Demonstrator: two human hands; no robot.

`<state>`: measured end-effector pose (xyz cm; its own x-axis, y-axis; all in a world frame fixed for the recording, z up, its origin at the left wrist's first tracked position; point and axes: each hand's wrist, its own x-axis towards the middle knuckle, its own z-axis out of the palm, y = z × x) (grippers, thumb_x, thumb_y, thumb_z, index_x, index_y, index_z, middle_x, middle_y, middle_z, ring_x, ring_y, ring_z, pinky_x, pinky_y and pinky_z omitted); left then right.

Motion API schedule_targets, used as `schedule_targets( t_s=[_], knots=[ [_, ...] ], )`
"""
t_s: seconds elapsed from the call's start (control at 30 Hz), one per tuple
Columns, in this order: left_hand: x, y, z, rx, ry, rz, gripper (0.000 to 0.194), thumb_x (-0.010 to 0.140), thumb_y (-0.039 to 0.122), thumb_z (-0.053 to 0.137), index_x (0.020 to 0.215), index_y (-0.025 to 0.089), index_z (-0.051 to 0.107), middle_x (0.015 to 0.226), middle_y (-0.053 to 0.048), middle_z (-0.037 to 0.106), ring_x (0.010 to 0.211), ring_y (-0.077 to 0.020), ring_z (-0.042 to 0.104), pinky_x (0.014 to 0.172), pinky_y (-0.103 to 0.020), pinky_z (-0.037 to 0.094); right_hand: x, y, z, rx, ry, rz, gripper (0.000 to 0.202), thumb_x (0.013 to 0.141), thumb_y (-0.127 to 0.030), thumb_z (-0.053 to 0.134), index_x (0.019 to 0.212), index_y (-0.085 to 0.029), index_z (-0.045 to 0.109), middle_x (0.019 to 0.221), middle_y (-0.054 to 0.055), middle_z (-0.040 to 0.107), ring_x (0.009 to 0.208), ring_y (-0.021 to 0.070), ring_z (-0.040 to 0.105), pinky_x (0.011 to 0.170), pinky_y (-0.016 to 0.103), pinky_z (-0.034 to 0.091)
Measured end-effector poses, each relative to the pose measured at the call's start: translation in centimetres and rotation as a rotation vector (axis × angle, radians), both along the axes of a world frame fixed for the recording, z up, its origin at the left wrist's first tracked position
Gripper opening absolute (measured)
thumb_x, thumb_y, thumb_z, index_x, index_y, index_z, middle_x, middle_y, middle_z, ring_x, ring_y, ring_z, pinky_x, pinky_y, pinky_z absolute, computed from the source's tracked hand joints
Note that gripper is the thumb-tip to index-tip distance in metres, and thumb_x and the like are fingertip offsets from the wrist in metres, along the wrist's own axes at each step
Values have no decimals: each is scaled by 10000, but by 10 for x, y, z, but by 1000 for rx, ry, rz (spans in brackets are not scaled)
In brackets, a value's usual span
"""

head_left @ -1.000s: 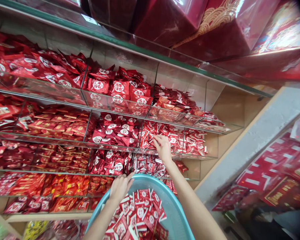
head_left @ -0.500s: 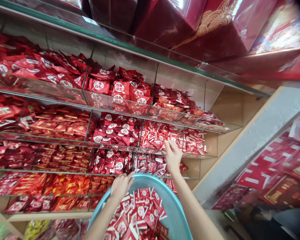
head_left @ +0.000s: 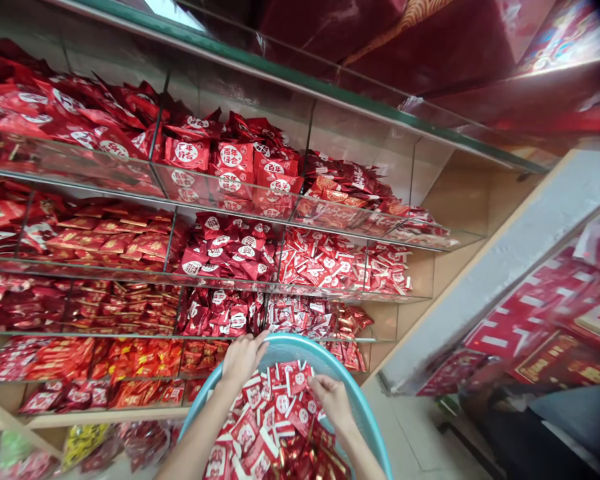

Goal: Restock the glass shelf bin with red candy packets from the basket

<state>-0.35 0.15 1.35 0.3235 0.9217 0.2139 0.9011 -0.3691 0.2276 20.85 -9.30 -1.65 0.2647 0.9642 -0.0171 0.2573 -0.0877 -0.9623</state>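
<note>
A round teal basket (head_left: 367, 407) at the bottom centre holds many small red and white packets (head_left: 275, 417). My left hand (head_left: 244, 358) is closed on the basket's back left rim. Inside the basket's right part, my right hand (head_left: 333, 400) pinches the edge of a red packet (head_left: 299, 379) that lies over the others. Just behind the basket, the shelf compartments hold red and white packets (head_left: 325, 263) and dark red packets with white labels (head_left: 230, 250).
Glass shelf edges (head_left: 300, 73) cross the view above the hands. Large dark red boxes (head_left: 430, 60) stand at the top right. A grey pillar (head_left: 480, 280) rises on the right, near red packaged goods (head_left: 530, 313). Clear bags (head_left: 145, 443) lie under the shelves at the lower left.
My right hand has come down from the shelf compartment into the basket. My left hand stays at the rim. The view has shifted slightly, with the shelves appearing higher.
</note>
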Motion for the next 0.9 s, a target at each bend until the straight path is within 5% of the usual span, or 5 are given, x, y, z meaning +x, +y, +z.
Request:
schedule_targets(
  t_s=[0.27,0.43,0.53,0.73,0.9],
  knots=[
    [0,1,-1,3,-8,-7,413,905,427,266,1280,358,424,902,-45,651,831,-184,603,697,-266,428,-5,-7,-19,-44,-72,25,448,644,-567,542,434,-187,431,396,-49,367,427,87,295,449,238,242],
    [0,1,0,-4,-5,-1,411,902,430,275,1277,360,429,920,-48,652,856,-187,598,723,-273,430,4,-10,-3,6,-278,-59,389,696,-529,524,521,-186,573,489,-1,548,504,147,465,489,250,311],
    [0,1,2,2,-3,-2,415,904,428,267,1284,360,421,929,-52,652,864,-194,601,724,-280,436,11,-3,29,61,-503,-95,383,766,-493,467,566,-190,593,510,11,577,518,167,505,498,260,331],
    [0,-1,4,-5,2,5,419,905,431,250,1275,359,433,930,-59,644,868,-197,601,726,-280,438,19,30,125,332,-516,-82,322,815,-451,447,851,-192,634,765,50,679,674,185,592,633,274,432],
    [0,-1,5,-20,-4,7,420,904,431,252,1270,351,443,941,-60,640,873,-188,598,738,-273,432,27,71,191,596,-800,-158,316,812,-412,481,1004,-181,579,927,84,632,858,221,558,789,351,420]
  ],
)
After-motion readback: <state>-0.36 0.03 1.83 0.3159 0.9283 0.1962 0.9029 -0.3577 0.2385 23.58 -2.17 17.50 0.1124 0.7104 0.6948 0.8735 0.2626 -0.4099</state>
